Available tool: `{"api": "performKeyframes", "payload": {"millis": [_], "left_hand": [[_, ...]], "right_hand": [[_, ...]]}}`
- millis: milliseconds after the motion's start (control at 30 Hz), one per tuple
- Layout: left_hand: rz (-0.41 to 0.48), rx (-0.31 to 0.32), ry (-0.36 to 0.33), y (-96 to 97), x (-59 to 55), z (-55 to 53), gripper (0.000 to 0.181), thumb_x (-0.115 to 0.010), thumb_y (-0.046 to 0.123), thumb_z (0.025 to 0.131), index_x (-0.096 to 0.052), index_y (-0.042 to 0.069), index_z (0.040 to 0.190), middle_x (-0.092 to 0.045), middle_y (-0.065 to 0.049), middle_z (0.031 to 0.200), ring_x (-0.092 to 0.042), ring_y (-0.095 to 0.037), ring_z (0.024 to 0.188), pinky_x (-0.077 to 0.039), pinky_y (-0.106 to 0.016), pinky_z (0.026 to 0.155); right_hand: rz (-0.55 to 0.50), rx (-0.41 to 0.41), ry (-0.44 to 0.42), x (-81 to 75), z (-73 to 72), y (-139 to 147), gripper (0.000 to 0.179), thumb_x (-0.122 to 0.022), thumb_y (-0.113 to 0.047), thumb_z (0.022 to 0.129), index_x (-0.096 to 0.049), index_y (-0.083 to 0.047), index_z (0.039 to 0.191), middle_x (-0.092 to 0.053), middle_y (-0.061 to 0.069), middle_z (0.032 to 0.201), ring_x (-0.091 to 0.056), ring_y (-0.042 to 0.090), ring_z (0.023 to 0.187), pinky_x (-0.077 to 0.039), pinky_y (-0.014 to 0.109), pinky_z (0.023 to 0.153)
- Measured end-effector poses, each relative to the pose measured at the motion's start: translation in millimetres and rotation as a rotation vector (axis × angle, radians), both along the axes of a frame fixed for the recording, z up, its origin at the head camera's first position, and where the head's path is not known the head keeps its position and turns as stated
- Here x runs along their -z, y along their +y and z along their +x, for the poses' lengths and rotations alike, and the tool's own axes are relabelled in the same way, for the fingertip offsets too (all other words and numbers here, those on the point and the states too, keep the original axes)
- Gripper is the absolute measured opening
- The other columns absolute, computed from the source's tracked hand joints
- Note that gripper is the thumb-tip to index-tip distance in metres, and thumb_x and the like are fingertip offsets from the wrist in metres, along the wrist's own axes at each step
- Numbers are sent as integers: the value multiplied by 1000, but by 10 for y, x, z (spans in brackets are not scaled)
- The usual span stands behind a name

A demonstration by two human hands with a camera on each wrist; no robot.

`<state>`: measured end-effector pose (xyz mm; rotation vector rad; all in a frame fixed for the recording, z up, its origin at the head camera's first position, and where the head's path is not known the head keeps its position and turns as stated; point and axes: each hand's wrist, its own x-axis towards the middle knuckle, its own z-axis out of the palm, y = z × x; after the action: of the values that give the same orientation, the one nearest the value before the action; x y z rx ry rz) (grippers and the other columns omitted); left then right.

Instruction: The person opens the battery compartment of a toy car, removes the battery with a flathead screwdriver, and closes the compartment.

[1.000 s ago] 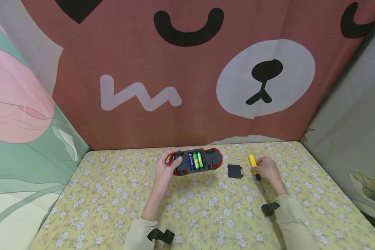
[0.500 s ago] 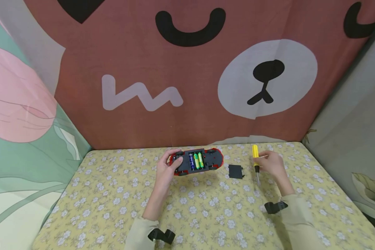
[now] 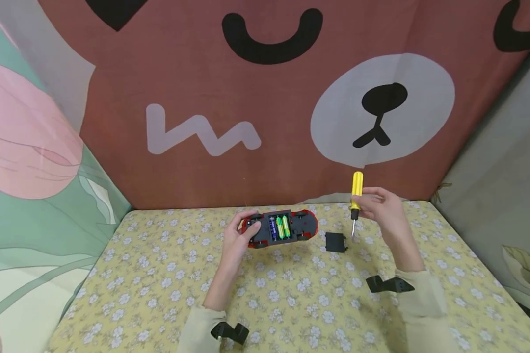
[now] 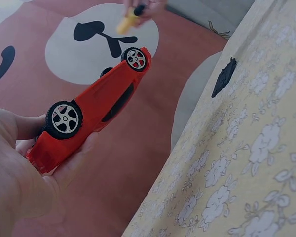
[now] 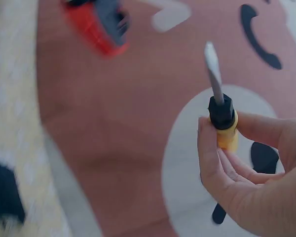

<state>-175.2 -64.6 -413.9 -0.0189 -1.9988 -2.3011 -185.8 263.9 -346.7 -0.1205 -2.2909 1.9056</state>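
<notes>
A red toy car (image 3: 304, 224) is held underside up by my left hand (image 3: 237, 239), the thumb on its black base at one end. In its uncovered compartment lie a blue battery and two green batteries (image 3: 282, 227). The left wrist view shows the car's red side and spoked wheels (image 4: 65, 119). My right hand (image 3: 389, 212) pinches a yellow-handled screwdriver (image 3: 357, 189) between thumb and fingers, its metal shaft downward, above the table. The right wrist view shows the shaft's flat-looking tip (image 5: 210, 52). On the table between the hands lies a black battery cover (image 3: 335, 242).
The table (image 3: 159, 294) wears a yellow flowered cloth. Behind it stands a brown printed backdrop (image 3: 194, 181) with a cartoon bear, and more printed cloth (image 3: 499, 171) hangs at the right. A black camera mount sits on each wrist.
My right hand has raised the screwdriver off the table, away from me, and turned it from slanted to nearly upright. The left hand and toy car have barely moved.
</notes>
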Motion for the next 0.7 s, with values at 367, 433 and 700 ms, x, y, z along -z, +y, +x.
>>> {"api": "performKeyframes", "payload": {"millis": [367,433,700], "left_hand": [[-1,6,0,18,19,-5,35,-69,4,97,-65,0,131,-59,-17,139,-68,-27,102,-60,-31,77],[3,4,-2,20,20,-5,35,-69,3,97,-65,0,131,-59,-17,138,-68,-27,102,-60,-31,77],[3,9,-3,16,20,-11,34,-68,3,97,-65,1,131,-58,-18,141,-68,-29,105,-61,-33,79]], "right_hand": [[-422,-99,173,-243,183,-265,30,-73,-4,96,-58,0,122,-73,3,96,-73,12,90,-60,26,80],[-434,-95,182,-262,205,-326,26,-72,-3,96,-61,-1,119,-71,4,96,-73,12,90,-60,26,81],[-356,-68,173,-254,234,-574,32,-73,-3,96,-55,4,122,-66,3,98,-71,13,92,-60,31,83]]}}
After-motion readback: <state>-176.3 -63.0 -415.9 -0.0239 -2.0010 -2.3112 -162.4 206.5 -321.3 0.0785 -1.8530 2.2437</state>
